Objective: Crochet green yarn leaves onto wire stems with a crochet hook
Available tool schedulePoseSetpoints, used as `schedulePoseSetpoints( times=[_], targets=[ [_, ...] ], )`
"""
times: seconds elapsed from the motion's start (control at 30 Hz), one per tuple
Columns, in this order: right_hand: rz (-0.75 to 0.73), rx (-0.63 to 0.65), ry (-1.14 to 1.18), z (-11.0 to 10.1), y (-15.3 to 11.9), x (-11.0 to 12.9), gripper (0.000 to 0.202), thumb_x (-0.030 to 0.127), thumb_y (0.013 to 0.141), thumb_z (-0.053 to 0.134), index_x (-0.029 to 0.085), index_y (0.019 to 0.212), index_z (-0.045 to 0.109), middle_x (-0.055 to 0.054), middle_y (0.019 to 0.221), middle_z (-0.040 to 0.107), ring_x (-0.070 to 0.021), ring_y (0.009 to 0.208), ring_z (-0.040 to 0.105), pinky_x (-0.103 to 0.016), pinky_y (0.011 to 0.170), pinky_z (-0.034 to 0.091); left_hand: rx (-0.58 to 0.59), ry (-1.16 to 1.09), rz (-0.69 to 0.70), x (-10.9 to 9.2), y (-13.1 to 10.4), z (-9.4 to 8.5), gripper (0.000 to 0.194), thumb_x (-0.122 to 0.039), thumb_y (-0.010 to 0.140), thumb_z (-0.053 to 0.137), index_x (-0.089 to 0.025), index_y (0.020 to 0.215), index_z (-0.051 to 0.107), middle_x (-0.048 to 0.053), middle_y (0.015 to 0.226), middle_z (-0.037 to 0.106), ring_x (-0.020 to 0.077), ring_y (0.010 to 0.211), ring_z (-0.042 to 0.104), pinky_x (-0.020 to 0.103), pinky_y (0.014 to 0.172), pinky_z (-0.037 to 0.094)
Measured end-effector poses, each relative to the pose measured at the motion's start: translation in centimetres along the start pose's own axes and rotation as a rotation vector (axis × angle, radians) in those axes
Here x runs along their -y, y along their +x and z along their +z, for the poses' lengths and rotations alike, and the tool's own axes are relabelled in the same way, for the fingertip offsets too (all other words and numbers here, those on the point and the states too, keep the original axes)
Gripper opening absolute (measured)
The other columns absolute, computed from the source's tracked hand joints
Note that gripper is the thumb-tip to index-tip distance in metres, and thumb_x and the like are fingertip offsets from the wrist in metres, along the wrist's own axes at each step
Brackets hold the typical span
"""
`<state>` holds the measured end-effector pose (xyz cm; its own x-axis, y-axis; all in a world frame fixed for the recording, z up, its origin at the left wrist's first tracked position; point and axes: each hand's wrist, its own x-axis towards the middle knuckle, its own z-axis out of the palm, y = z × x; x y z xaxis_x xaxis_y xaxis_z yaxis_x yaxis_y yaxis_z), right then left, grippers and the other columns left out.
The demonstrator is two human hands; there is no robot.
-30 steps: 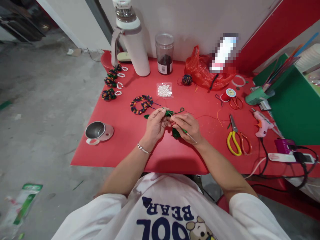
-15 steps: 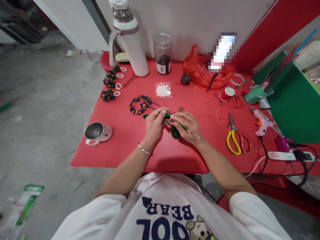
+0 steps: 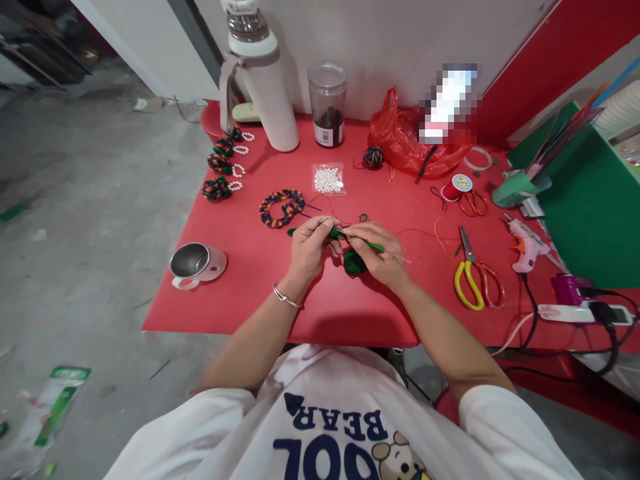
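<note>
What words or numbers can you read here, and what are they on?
"BEAR": white shirt, upside down in this view.
"OOL": same shirt, below "BEAR" in the picture; I can't tell whether a letter comes before it.
Jar label: too small to read.
Red thread spool's top: too small to read.
Bright screen: pixelated, unreadable.
Green-topped packet on the floor: too blurred to read.

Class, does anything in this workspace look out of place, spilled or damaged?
Yes, mildly: a green-and-clear plastic packet and a thin green strand lie on the grey concrete floor at the left, resembling dropped litter. Nothing on the red tabletop looks clearly spilled or damaged.
</note>
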<state>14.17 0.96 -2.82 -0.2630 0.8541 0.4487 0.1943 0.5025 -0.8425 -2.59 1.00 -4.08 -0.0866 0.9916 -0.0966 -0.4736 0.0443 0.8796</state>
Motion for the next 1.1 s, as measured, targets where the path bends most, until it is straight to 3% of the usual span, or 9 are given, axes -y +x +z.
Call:
schedulePoseSetpoints(
  times=[0.1,0.17,0.23,0.37,0.57,0.73,0.83,0.97,1.1],
  targets=[
    [0.177,-0.041,0.176,-0.2,0.0,-0.6,0.027,0.051,0.099,0.065,0.032,0.105,0.082,-0.002,0.107,0.082,-0.0174,0.087,0.074,-0.036,0.083,0.059,-0.01,-0.035,-0.054,0.0,0.2,-0.1,0.035,-0.047,0.073,0.086,-0.018,0.082,0.067,-0.001,0.06,0.069,0.0104,0.036,0.057,0.019,0.033,0.043],
    [0.285,-0.049,0.29,-0.2,0.0,-1.3,0.029,0.056,0.096,0.067,0.032,0.104,0.082,-0.001,0.101,0.081,-0.0132,0.068,0.067,-0.03,0.065,0.055,-0.001,-0.051,-0.088,-0.1,0.3,-0.2,0.034,-0.045,0.075,0.085,-0.018,0.083,0.066,-0.001,0.061,0.07,0.0103,0.036,0.057,0.019,0.033,0.042],
    [0.329,-0.05,0.356,-0.1,0.0,-1.9,0.031,0.059,0.093,0.07,0.032,0.104,0.083,0.0,0.093,0.08,-0.0107,0.059,0.06,-0.028,0.059,0.051,0.015,-0.064,-0.12,-0.2,0.3,-0.2,0.035,-0.046,0.076,0.084,-0.019,0.085,0.064,-0.001,0.059,0.068,0.0105,0.036,0.057,0.019,0.033,0.041],
    [0.347,-0.066,0.363,0.1,-0.2,-2.3,0.035,0.061,0.09,0.072,0.031,0.104,0.083,0.0,0.093,0.081,-0.011,0.059,0.06,-0.029,0.06,0.052,0.045,-0.106,-0.115,-0.5,0.1,-0.3,0.04,-0.047,0.074,0.085,-0.021,0.093,0.061,-0.003,0.062,0.07,0.0103,0.038,0.057,0.019,0.036,0.043],
    [0.319,-0.099,0.295,-0.2,0.1,-1.4,0.037,0.064,0.09,0.071,0.031,0.101,0.083,-0.002,0.1,0.082,-0.0136,0.063,0.064,-0.032,0.064,0.056,0.071,-0.101,-0.034,-0.6,-0.2,0.0,0.045,-0.029,0.063,0.092,-0.022,0.088,0.056,-0.006,0.062,0.069,0.0101,0.041,0.059,0.019,0.04,0.047],
    [0.191,-0.097,0.16,-0.6,0.5,-0.3,0.033,0.061,0.093,0.069,0.032,0.096,0.084,-0.003,0.102,0.083,-0.0217,0.097,0.075,-0.045,0.101,0.057,-0.008,-0.054,-0.014,-0.2,0.0,0.1,0.034,-0.029,0.065,0.089,-0.018,0.082,0.062,-0.001,0.065,0.073,0.0089,0.039,0.058,0.019,0.038,0.046],
    [0.151,-0.113,0.149,-0.7,0.5,-0.1,0.029,0.058,0.094,0.069,0.032,0.095,0.084,-0.003,0.1,0.083,-0.0215,0.101,0.075,-0.046,0.109,0.053,-0.04,-0.039,-0.011,-0.2,0.0,0.1,0.033,-0.028,0.064,0.089,-0.018,0.08,0.063,0.0,0.066,0.074,0.0088,0.039,0.058,0.019,0.037,0.046],
    [0.261,-0.16,0.223,-0.4,0.2,-0.6,0.031,0.058,0.091,0.072,0.03,0.096,0.084,-0.004,0.102,0.083,-0.0207,0.095,0.075,-0.042,0.096,0.06,-0.044,-0.021,-0.009,-0.3,0.0,0.3,0.032,-0.028,0.064,0.088,-0.017,0.081,0.064,0.001,0.068,0.075,0.0093,0.04,0.059,0.019,0.037,0.046],
    [0.42,-0.26,0.403,0.2,0.2,-1.4,0.033,0.058,0.084,0.079,0.027,0.094,0.083,-0.004,0.094,0.083,-0.0155,0.073,0.07,-0.03,0.065,0.058,-0.055,-0.004,0.026,-0.2,-0.2,0.4,0.031,-0.027,0.063,0.089,-0.017,0.08,0.065,0.0,0.065,0.073,0.0105,0.043,0.062,0.018,0.038,0.046]
  ],
)
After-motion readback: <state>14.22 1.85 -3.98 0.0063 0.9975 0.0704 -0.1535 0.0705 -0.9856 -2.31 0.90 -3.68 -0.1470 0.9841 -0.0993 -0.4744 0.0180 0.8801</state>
